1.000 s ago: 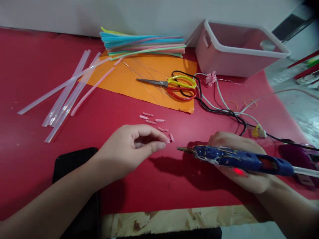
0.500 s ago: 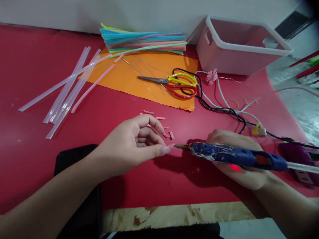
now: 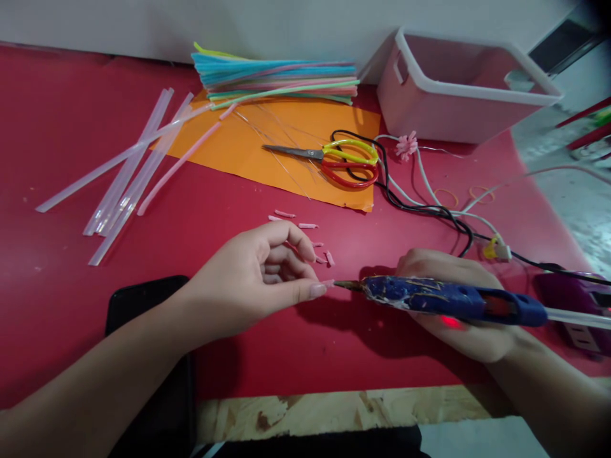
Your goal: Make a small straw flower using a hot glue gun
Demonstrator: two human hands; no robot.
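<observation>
Glue gun [image 3: 439, 298] in the right hand [image 3: 468, 337]'s grip has reached the pink piece [image 3: 330, 283] left hand [image 3: 245, 277] holds.

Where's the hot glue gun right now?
In the head view, the hot glue gun is right of centre, gripped in the right hand, its nozzle pointing left toward the small pink piece held in the left hand.

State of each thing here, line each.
Left hand, holding pink piece at nozzle
Right hand, gripping glue gun
Glue gun, glue stick in rear, red glow showing
Scissors, shut, lying flat
Pink bin, upright, lidless
Phone, dark, partly covered
Pipe cleaners, heaped
Clear sticks, crossed, loose
</observation>
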